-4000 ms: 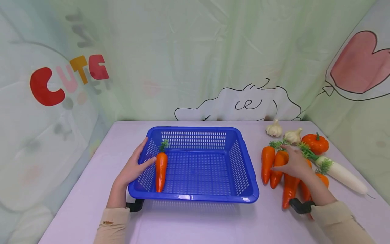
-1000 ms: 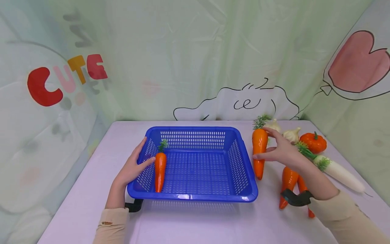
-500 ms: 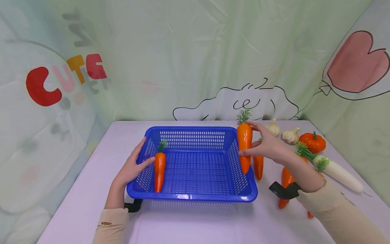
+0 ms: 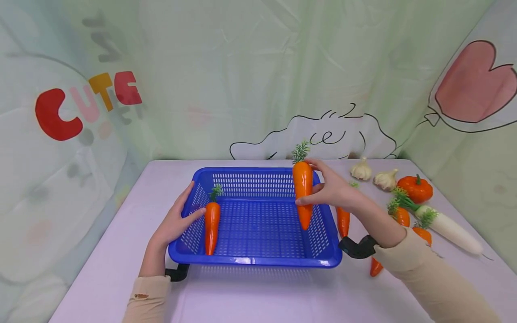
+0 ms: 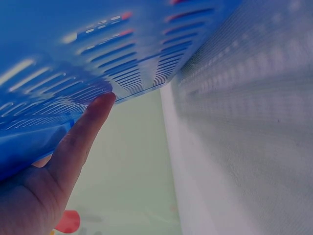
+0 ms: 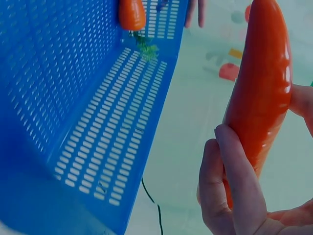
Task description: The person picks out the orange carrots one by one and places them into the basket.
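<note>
A blue plastic basket stands on the table. At its left side my left hand holds the wall, thumb over the rim and fingers along the outside; in the left wrist view a straight finger lies against the slotted wall. Inside the basket at the left lies a carrot with a green top. My right hand pinches another carrot between thumb and fingers, over the basket's right side, leafy end up. The right wrist view shows this carrot large, with fingers curled against it.
Right of the basket a carrot lies partly behind the right arm. Farther right are several more carrots, partly covered by the sleeve, a white radish, a small pumpkin and two garlic bulbs. A curtain hangs behind the table.
My right hand has taken a carrot from the group at the right and carried it left, from beside the basket to over its right side. The left hand stays on the basket.
</note>
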Available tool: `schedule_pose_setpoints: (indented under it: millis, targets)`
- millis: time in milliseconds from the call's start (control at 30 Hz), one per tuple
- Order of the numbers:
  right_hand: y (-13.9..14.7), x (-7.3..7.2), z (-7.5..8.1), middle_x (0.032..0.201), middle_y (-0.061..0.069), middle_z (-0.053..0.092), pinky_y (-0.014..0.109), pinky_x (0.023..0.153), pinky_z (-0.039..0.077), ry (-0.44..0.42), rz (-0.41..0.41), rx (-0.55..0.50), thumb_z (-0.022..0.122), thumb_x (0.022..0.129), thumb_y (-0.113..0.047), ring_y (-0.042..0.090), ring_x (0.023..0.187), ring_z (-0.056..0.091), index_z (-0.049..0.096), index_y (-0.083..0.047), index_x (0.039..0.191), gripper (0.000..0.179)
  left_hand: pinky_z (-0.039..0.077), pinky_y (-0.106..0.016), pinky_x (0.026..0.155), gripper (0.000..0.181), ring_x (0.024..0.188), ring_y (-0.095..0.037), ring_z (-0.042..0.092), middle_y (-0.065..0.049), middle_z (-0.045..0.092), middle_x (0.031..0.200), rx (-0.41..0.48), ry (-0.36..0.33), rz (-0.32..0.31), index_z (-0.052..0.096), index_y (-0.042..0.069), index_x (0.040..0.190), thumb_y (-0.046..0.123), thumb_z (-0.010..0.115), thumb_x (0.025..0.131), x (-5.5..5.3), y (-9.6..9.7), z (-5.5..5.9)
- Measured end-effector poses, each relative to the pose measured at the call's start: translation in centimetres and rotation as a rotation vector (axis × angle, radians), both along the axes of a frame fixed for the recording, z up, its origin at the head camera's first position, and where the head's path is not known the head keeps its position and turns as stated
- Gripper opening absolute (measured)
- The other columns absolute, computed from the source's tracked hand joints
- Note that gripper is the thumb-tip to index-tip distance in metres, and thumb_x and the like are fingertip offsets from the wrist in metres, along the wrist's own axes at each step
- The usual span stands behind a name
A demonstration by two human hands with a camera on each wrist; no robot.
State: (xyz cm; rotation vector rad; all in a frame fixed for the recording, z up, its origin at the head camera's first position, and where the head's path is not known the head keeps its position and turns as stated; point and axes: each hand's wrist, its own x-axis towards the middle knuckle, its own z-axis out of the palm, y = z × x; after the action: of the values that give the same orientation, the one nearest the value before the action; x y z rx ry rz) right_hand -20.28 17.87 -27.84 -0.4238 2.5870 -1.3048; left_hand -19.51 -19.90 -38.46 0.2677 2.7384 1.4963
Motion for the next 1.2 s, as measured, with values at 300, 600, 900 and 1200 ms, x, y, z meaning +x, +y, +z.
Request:
schedule_pose_setpoints:
  millis: [300, 600, 900, 1200]
  targets:
    - [-2.2, -0.5, -0.6, 0.129, 0.023, 0.036, 0.036, 0.069, 0.055, -0.007, 0.046, -0.042, 0.079, 0.071, -0.017, 0.027, 0.084, 0.061, 0.014, -0.009, 0.145, 0.099, 0.02, -0.066, 0.098, 0.08, 0.136, -0.037, 0.014, -0.009, 0.011, 0.152, 0.01, 0.012, -0.002, 0.009, 0.031, 0.147, 0.04, 0.059, 0.086, -0.2, 0.0, -0.3]
    - [-4.3, -1.2, -0.9, 0.134, 0.019, 0.032, 0.036, 0.073, 0.054, -0.006, 0.058, -0.039, 0.08, 0.069, -0.019, 0.028, 0.087, 0.06, 0.015, -0.011, 0.144, 0.1, 0.021, -0.066, 0.097, 0.081, 0.136, -0.037, 0.014, -0.009, 0.011, 0.152, 0.01, 0.007, 0.001, 0.009, 0.031, 0.147, 0.041, 0.06, 0.085, -0.2, 0.1, -0.2]
    - [-6.5, -1.8, -1.5, 0.133, 0.018, 0.032, 0.037, 0.073, 0.054, -0.024, 0.095, -0.121, 0.08, 0.069, -0.015, 0.029, 0.086, 0.061, 0.017, -0.011, 0.144, 0.098, 0.02, -0.066, 0.097, 0.08, 0.136, -0.037, 0.014, -0.009, 0.011, 0.152, 0.011, 0.003, 0.0, 0.009, 0.032, 0.147, 0.041, 0.059, 0.085, -0.2, 0.1, -0.2]
    - [-8.5, -2.3, -2.8, 0.135, 0.017, 0.03, 0.036, 0.071, 0.055, -0.036, 0.164, -0.165, 0.079, 0.07, -0.011, 0.029, 0.083, 0.061, 0.018, -0.012, 0.143, 0.095, 0.021, -0.067, 0.096, 0.08, 0.136, -0.038, 0.014, -0.009, 0.011, 0.152, 0.005, 0.008, 0.002, 0.009, 0.032, 0.147, 0.041, 0.059, 0.085, -0.1, 0.1, -0.1]
